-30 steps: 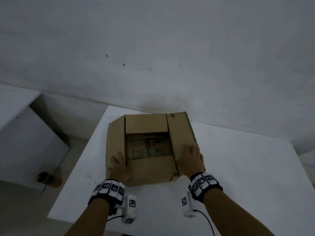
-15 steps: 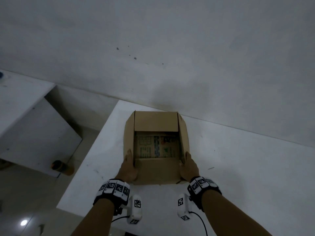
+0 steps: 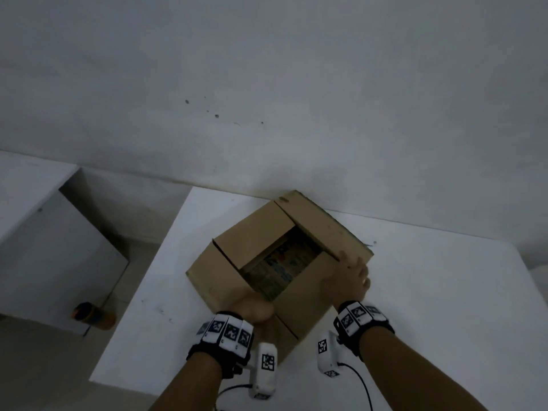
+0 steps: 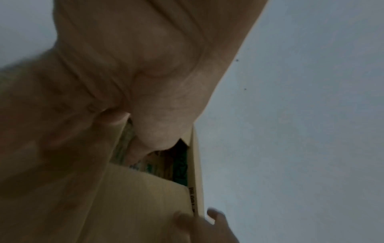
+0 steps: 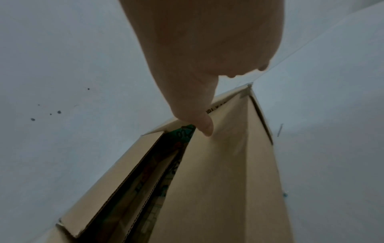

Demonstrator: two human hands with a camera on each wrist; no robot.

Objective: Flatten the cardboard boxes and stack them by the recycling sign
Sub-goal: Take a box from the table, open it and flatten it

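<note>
A brown cardboard box (image 3: 258, 241) sits cornerwise on the white table (image 3: 430, 292), its top flaps partly folded in around a gap that shows printed cardboard inside. My left hand (image 3: 252, 307) is at the near corner, gripping a flap edge with fingers curled into the gap; in the left wrist view the left hand (image 4: 124, 65) has its thumb outside the box (image 4: 145, 197). My right hand (image 3: 353, 277) holds the box's right edge. In the right wrist view the right hand (image 5: 207, 49) has its thumb on top of the box (image 5: 224, 180) and its fingers are hidden.
A bare white wall runs close behind the table. To the left stands a white cabinet (image 3: 44, 247), separated from the table by a floor gap. An orange and black bottle (image 3: 92, 315) lies on the floor there. The table's left edge is near the box.
The box has turned anticlockwise, so a corner now points at me. My left hand went from the left side to the near corner; my right hand moved further right along the box.
</note>
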